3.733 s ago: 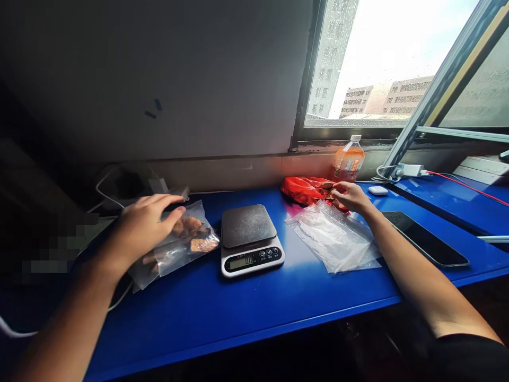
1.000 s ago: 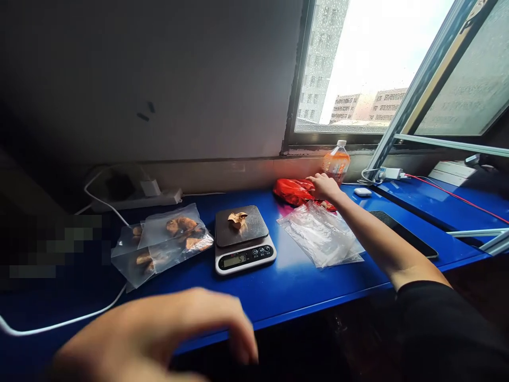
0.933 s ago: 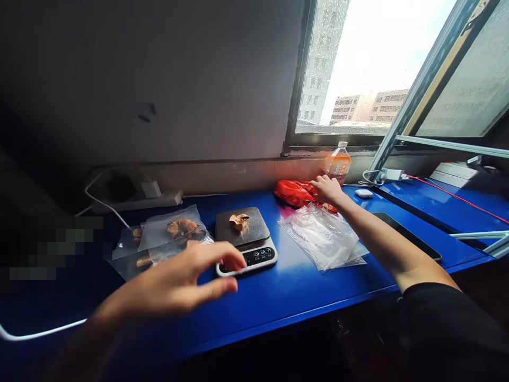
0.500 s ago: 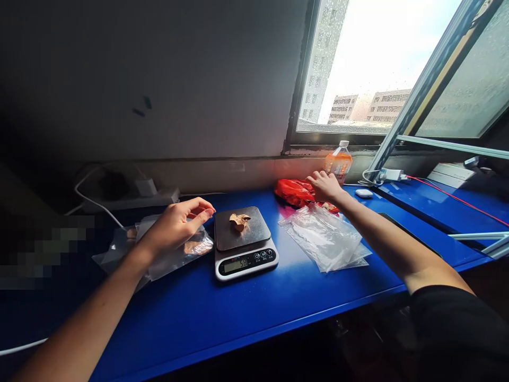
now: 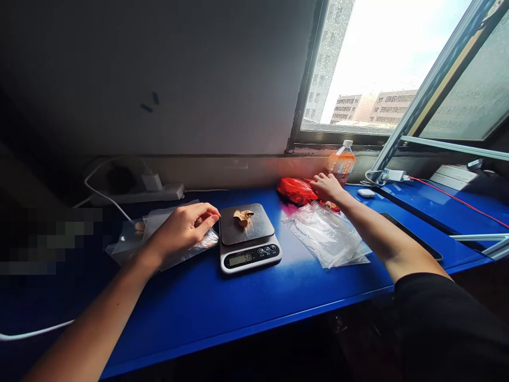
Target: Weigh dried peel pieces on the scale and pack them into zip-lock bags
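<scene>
A white kitchen scale [image 5: 252,259] with a dark metal plate carries a few curved, dry brown pieces [image 5: 243,217]. Its display shows the digits 5 and 8. Just left of the plate is my left hand [image 5: 186,225], fingers curled and thumb tip near the index fingertip, nothing visible between them. Under and behind that hand lie clear plastic bags [image 5: 137,239] with brown pieces inside. My right hand [image 5: 329,188] is bent over the right end of a crumpled red plastic bag [image 5: 296,191]; its fingertips are hidden. Brown bits show below that hand.
Flat clear bags [image 5: 324,233] lie right of the scale. An orange drink bottle [image 5: 342,162] stands behind my right hand. A white earbud case [image 5: 366,193], a dark flat device [image 5: 413,236], a metal frame [image 5: 457,146] and a power strip [image 5: 139,195] are also on the blue table [image 5: 222,318].
The view has shifted a little, so the things on the table sit slightly further right. My left thumb and index fingertip look closer together. My right hand remains at the red plastic bag.
</scene>
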The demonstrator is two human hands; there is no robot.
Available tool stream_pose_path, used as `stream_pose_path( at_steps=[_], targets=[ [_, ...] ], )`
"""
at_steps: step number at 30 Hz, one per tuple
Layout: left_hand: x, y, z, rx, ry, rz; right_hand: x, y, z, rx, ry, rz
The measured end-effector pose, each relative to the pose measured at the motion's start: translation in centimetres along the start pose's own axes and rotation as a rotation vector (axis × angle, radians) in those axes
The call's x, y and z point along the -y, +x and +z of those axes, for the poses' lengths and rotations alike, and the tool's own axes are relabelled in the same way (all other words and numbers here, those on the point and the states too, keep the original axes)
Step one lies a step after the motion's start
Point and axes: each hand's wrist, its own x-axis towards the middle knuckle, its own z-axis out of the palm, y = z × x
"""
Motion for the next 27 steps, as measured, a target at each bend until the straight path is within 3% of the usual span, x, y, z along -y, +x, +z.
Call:
stream_pose_path(
  at_steps=[4,11,15,19,27],
  targets=[
    [0.2,0.0,-0.1,0.019,0.062,0.042,-0.4,0.3,-1.0,-0.056,0.028,0.081],
    [0.4,0.2,-0.2,0.01,0.074,0.01,-2.0,1.7,-5.5,-0.205,0.117,0.346],
    [0.8,0.2,-0.1,0.014,0.096,0.012,-1.9,1.0,-6.8,-0.267,0.21,0.432],
    [0.8,0.2,-0.1,0.016,0.111,0.045,0.0,-1.3,-6.3,-0.297,0.27,0.391],
    [0.8,0.3,0.1,0.03,0.121,0.059,1.6,-4.4,-4.0,0.03,0.464,0.133]
  ],
)
